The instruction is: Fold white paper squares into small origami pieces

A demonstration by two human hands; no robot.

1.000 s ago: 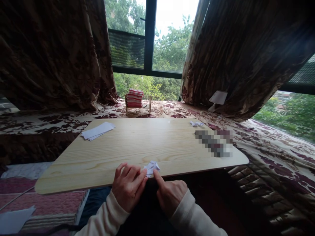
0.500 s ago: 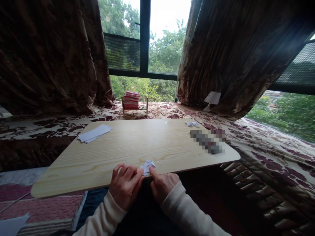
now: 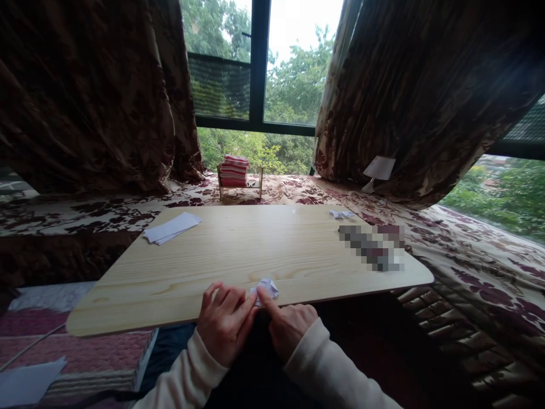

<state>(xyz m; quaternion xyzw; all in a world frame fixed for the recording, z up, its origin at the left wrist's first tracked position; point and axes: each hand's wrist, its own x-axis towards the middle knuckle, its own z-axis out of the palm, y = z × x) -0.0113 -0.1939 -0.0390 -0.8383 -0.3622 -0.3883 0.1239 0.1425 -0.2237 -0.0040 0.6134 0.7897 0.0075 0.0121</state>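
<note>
A small folded white paper piece (image 3: 267, 288) lies at the near edge of the light wooden table (image 3: 238, 255). My left hand (image 3: 225, 321) rests on the table edge just left of it, fingers bent, fingertips pressing its left side. My right hand (image 3: 288, 326) is mostly curled, with the forefinger stretched onto the paper's lower edge. Both hands hold the paper down between them. I wear cream sleeves.
A stack of white paper sheets (image 3: 171, 227) lies at the table's far left. A small folded paper (image 3: 341, 214) and a blurred-out object (image 3: 371, 247) sit far right. A tiny wooden rack with striped cloth (image 3: 237, 173) stands by the window. Dark patterned curtains hang on both sides.
My right forefinger has shifted left onto the paper, and the paper looks more bunched up than before. The view swung slightly and came back.
</note>
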